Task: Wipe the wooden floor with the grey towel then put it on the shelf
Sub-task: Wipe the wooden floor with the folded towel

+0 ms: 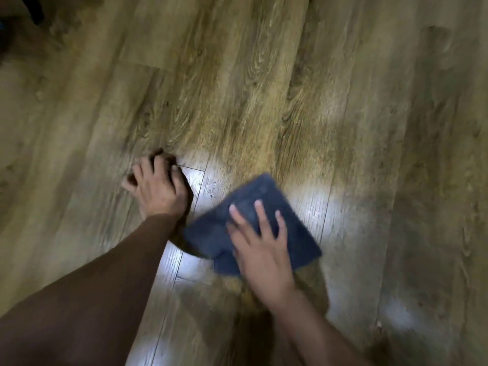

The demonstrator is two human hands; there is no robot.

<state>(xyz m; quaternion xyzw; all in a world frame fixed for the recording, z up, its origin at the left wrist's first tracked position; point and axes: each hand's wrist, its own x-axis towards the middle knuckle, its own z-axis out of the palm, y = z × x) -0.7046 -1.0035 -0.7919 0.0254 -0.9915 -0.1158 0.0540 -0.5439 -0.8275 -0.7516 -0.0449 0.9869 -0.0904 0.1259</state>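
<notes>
The grey towel [253, 207], folded to a rough square and looking blue-grey, lies flat on the wooden floor [264, 88] near the centre of the view. My right hand [260, 249] presses on top of it, palm down with fingers spread; the towel is blurred. My left hand [155, 186] rests on the bare floor just left of the towel, fingers spread and bent, holding nothing. No shelf is in view.
Brown wood-grain planks fill the view, with bright light reflections around the towel. A dark object [15, 22] sits in the top left corner, too blurred to name.
</notes>
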